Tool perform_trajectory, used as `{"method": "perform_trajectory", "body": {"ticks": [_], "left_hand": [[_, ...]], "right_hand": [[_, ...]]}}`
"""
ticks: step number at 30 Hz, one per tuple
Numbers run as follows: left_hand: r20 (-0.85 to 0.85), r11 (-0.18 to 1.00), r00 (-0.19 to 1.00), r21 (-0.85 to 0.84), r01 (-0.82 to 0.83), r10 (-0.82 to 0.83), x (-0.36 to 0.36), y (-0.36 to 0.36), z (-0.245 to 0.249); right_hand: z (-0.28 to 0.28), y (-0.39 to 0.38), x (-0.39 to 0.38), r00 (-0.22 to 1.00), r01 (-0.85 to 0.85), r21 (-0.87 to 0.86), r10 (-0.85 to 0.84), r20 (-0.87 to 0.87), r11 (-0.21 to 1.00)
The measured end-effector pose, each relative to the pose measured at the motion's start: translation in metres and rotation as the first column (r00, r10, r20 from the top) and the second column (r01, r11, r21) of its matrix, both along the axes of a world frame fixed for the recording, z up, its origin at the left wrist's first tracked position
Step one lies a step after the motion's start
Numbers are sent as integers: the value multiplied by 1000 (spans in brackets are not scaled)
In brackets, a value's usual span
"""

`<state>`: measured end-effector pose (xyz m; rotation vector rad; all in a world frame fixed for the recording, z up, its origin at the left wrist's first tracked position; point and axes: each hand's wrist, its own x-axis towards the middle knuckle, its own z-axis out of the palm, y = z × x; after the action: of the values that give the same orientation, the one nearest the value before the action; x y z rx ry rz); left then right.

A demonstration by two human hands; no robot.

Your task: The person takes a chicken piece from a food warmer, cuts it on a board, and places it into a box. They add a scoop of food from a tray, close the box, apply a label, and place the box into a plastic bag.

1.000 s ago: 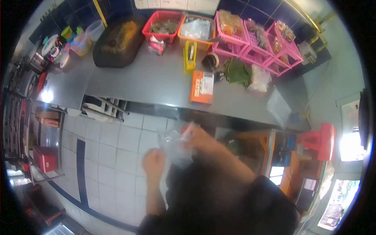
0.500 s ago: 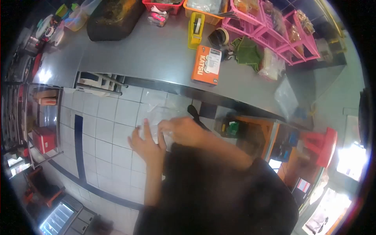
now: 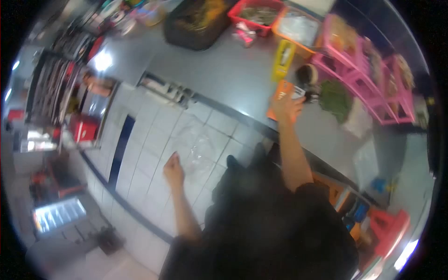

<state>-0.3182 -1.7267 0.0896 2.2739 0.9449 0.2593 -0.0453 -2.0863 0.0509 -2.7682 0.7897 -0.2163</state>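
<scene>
My left hand [image 3: 174, 171] is closed in a pinch on a clear plastic bag [image 3: 198, 148], which hangs open-looking and crinkled above the tiled floor. Out over the counter, my right hand [image 3: 288, 108] lies on an orange box [image 3: 283, 88], thumb on one side and fingers on the other. Motion blurs the fingers, and the hand covers much of the box. Just behind the box stands a yellow tape dispenser [image 3: 283, 60]. A dark roll of tape [image 3: 306, 74] and a green cloth [image 3: 335, 99] are to its right.
The grey metal counter [image 3: 210, 77] carries a black tub [image 3: 196, 28], a red basket [image 3: 258, 16], an orange basket [image 3: 298, 28] and pink racks [image 3: 364, 70] with packets. Below its right end is a red stool [image 3: 389, 233]. A shelf with a red box [image 3: 85, 128] stands left.
My hands have parted. The right one has gone from the plastic bag up to the orange box, while the left keeps the bag. The view has turned, shifting the counter rightward.
</scene>
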Motion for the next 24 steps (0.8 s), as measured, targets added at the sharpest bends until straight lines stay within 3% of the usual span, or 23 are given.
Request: {"method": "perform_trajectory", "body": {"ticks": [3, 5, 9, 11, 12, 13, 14, 15, 17, 18, 20, 21, 23, 24], "left_hand": [[47, 993, 993, 41, -106, 104, 12, -24, 0], [188, 996, 979, -46, -77, 84, 19, -36, 2], [227, 999, 973, -29, -22, 28, 30, -55, -10], [152, 966, 986, -257, -24, 65, 41, -65, 3], [159, 965, 985, -263, -20, 64, 48, -72, 17], [125, 879, 990, -477, 3, 64, 54, -81, 36], [90, 746, 995, -666, 22, 51, 58, -87, 54], [91, 743, 995, -669, 33, 37, 59, -91, 69], [135, 629, 940, -711, 313, -314, 61, -97, 94], [143, 618, 929, -711, 337, -342, 59, -103, 99], [324, 550, 758, -536, 640, -566, 45, -115, 108], [235, 510, 723, -571, 644, -650, 39, -118, 132], [145, 461, 652, -595, 659, -745, 24, -124, 151], [158, 568, 701, -477, 671, -695, 16, -131, 150]], "right_hand": [[17, 1, -14, 968, -242, 17, 243, -66, 970], [48, -1, -27, 830, -428, 147, 452, -326, 892], [75, 22, -37, 799, -446, 190, 484, -356, 875], [86, 24, -46, 645, -592, 389, 705, -295, 706], [88, 24, -53, 506, -654, 544, 839, -202, 526], [90, 25, -64, 355, -671, 671, 931, -82, 315], [99, 33, -74, 196, -491, 864, 980, -17, 113], [107, 42, -86, 68, -240, 967, 993, 98, -79], [59, 55, -106, -121, -394, 883, 967, 226, -256], [60, 61, -113, -94, -408, 881, 970, 223, -241], [62, 70, -121, 412, -196, 947, 855, 314, -254], [52, 66, -115, 428, -212, 946, 847, 317, -247], [31, 61, -100, 799, 223, 871, 594, 93, -437], [43, 62, -95, 936, 189, 829, 352, 10, -526]]}}
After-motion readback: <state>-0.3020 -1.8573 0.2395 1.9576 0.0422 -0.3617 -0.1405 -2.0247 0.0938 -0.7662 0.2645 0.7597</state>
